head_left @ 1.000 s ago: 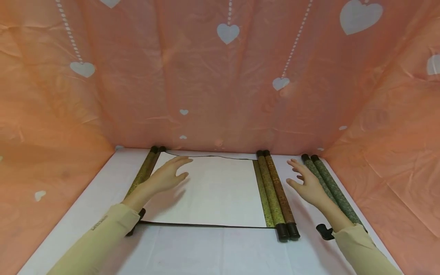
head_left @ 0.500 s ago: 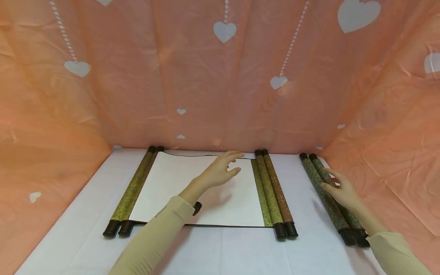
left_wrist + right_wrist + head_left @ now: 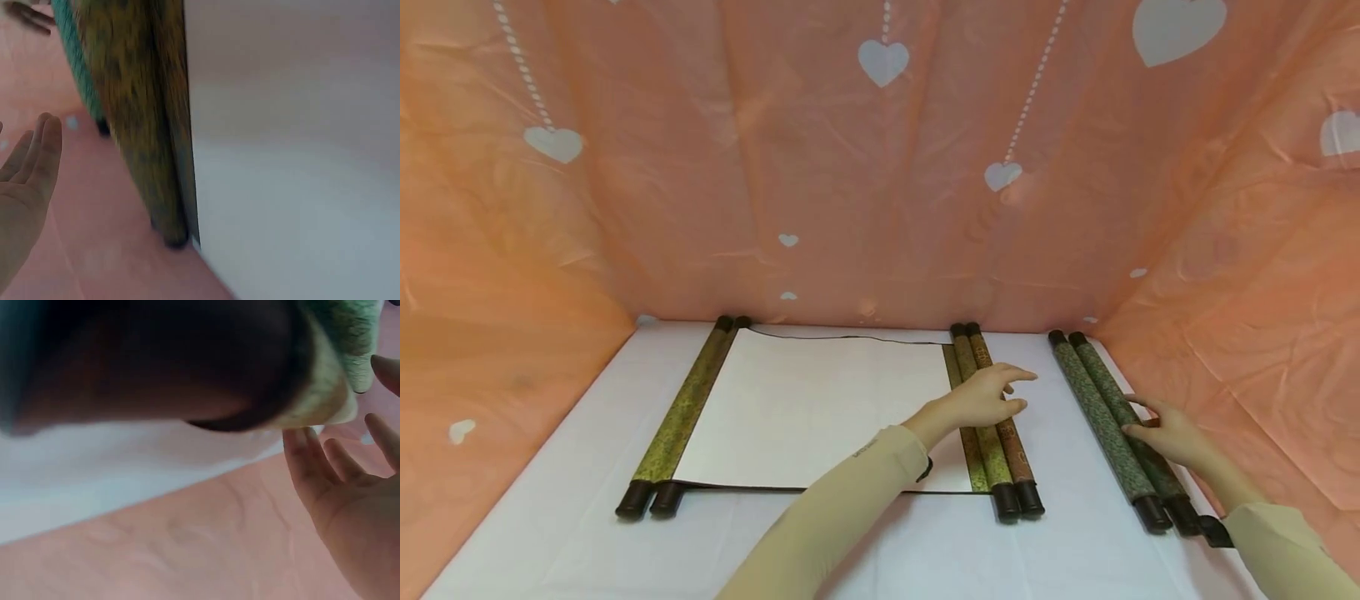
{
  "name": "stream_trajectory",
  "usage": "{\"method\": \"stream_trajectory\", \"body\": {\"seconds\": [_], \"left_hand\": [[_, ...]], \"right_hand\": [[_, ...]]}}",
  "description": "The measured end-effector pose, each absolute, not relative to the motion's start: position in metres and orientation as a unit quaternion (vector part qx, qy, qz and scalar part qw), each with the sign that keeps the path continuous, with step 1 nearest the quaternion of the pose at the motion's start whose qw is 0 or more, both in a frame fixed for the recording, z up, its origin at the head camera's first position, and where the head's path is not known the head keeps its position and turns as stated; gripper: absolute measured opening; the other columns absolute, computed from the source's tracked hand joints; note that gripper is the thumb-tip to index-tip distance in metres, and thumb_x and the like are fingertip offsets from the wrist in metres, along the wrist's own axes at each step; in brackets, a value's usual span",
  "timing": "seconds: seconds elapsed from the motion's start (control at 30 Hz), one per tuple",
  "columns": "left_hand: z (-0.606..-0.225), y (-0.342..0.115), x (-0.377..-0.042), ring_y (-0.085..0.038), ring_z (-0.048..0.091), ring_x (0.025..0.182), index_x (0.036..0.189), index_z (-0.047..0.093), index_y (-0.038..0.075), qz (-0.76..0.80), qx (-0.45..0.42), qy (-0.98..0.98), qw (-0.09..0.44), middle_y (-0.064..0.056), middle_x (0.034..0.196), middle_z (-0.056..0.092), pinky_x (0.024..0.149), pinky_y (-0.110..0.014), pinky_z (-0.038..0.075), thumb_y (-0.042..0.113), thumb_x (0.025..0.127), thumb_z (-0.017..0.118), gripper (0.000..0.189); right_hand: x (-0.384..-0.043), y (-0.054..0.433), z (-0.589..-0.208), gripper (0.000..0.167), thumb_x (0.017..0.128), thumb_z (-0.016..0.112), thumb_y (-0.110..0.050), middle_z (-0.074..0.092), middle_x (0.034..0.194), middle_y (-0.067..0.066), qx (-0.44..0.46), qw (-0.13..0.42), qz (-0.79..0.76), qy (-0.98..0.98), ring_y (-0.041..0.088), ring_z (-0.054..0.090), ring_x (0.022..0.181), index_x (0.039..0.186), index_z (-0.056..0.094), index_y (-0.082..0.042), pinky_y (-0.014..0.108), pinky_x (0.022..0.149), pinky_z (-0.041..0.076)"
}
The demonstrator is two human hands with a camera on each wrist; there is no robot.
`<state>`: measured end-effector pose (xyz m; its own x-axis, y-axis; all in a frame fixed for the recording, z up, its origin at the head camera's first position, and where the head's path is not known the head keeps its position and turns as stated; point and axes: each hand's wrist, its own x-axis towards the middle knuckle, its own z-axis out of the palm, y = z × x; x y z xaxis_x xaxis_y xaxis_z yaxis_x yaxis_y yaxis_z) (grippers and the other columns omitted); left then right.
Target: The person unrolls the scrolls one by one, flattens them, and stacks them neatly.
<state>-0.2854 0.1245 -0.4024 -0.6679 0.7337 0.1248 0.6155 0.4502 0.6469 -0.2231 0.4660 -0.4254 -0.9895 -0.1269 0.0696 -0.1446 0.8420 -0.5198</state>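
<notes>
The step in hand appears to be reaching for the pair of rolls at the right: two slim cylinders wrapped in dark-green patterned cloth with dark end caps, the inner green roll (image 3: 1102, 421) and the outer green roll (image 3: 1103, 379) lying side by side on the white-cloth-covered desk (image 3: 587, 550). The right hand (image 3: 1172, 437) is at the outer one, thumb and fingers spread about it; its grip looks released, and whether the fingertips touch the cloth I cannot tell. The left hand (image 3: 985, 400) hangs above the mottled yellow-green roll (image 3: 995, 462) and the brown patterned roll (image 3: 1017, 454), fingers extended toward the green pair, its grip likewise released and holding nothing. Left of these, the blank white sheet (image 3: 820, 400) lies unrolled between them and the yellow-green rolls (image 3: 679, 408) at its far edge. As I judge it, the next move calls for the left hand to carry on across to the inner green roll and for the right fingers to settle round the outer one, taking both evenly so that neither slips out of line.
</notes>
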Motion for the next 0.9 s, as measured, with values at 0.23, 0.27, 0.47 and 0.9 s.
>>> {"method": "stream_trajectory", "body": {"seconds": [0.23,0.27,0.47,0.9], "left_hand": [[-0.417,0.166,-0.278,-0.007,0.063,0.115,0.155,0.052,0.020,0.311,0.408,0.848,0.135,-0.001,0.158,0.047,0.088,-0.015,0.047,0.023,0.105,0.061,0.051],[-0.420,0.170,-0.277,-0.006,0.063,0.111,0.155,0.052,0.020,0.304,0.409,0.849,0.141,0.000,0.157,0.048,0.087,-0.015,0.046,0.023,0.105,0.061,0.051],[-0.433,0.192,-0.272,-0.006,0.063,0.116,0.155,0.051,0.019,0.263,0.413,0.857,0.159,0.001,0.147,0.060,0.094,-0.016,0.047,0.025,0.104,0.063,0.052],[-0.440,0.216,-0.269,-0.004,0.048,0.140,0.161,0.041,0.020,0.249,0.401,0.862,0.184,0.007,0.155,0.051,0.108,-0.017,0.039,0.032,0.103,0.064,0.063]], "right_hand": [[-0.222,0.466,-0.433,0.053,0.100,0.064,-0.009,0.050,0.135,0.046,0.073,0.003,0.291,-0.954,0.063,0.058,0.113,0.142,0.046,0.018,0.032,0.077,0.054],[-0.222,0.465,-0.434,0.054,0.100,0.065,-0.009,0.051,0.134,0.047,0.074,0.003,0.293,-0.953,0.063,0.058,0.113,0.142,0.045,0.019,0.031,0.077,0.054],[-0.224,0.462,-0.434,0.061,0.100,0.066,-0.012,0.051,0.133,0.048,0.066,-0.020,0.298,-0.952,0.062,0.060,0.111,0.143,0.041,0.021,0.033,0.077,0.056],[-0.221,0.453,-0.427,0.081,0.097,0.074,-0.016,0.041,0.141,0.045,0.045,-0.110,0.387,-0.914,0.028,0.067,0.108,0.154,0.026,0.016,0.032,0.079,0.060]]}}
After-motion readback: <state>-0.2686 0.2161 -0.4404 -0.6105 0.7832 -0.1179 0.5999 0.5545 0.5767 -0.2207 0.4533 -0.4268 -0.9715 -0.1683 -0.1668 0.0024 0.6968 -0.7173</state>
